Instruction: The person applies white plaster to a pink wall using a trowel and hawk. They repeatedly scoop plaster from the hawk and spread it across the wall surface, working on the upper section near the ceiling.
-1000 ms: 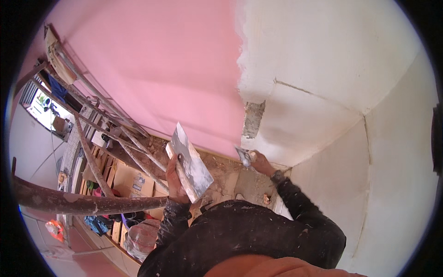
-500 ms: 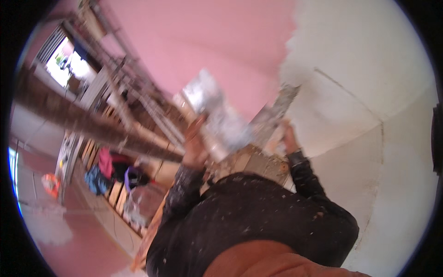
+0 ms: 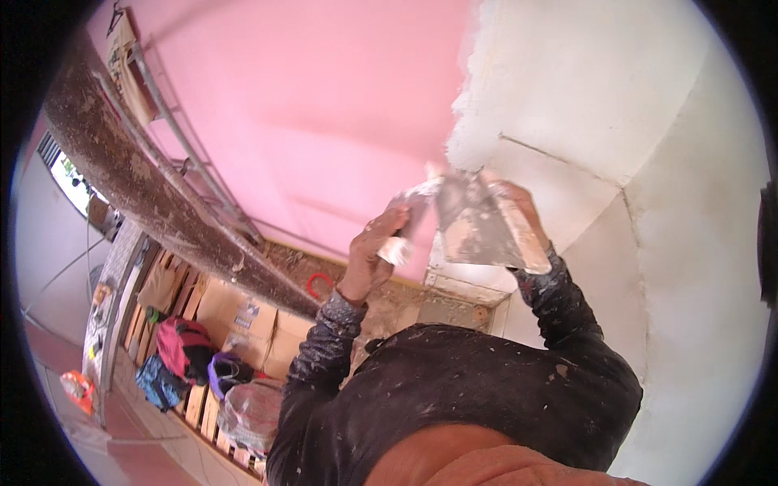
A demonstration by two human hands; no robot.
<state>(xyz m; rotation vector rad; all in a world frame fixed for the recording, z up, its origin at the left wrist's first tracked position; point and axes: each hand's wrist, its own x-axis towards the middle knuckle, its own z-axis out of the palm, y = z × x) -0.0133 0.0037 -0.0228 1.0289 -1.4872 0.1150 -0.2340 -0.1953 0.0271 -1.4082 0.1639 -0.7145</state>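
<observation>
The right grip [image 3: 523,209] is closed around the edge strip of the wide trowel [image 3: 476,223], whose grey, smeared blade faces the camera. Just left of the wide trowel, the left grip [image 3: 371,249] has its fingers curled about a second trowel [image 3: 416,209], tilted and streaked white; I cannot tell whether the two blades touch. The pink wall [image 3: 308,105] spreads left of the wide trowel, the off-white wall [image 3: 583,81] right of it. Well to its left slants a stained pole [image 3: 162,186]; below-left of it lies a red-and-black bag [image 3: 182,348]
</observation>
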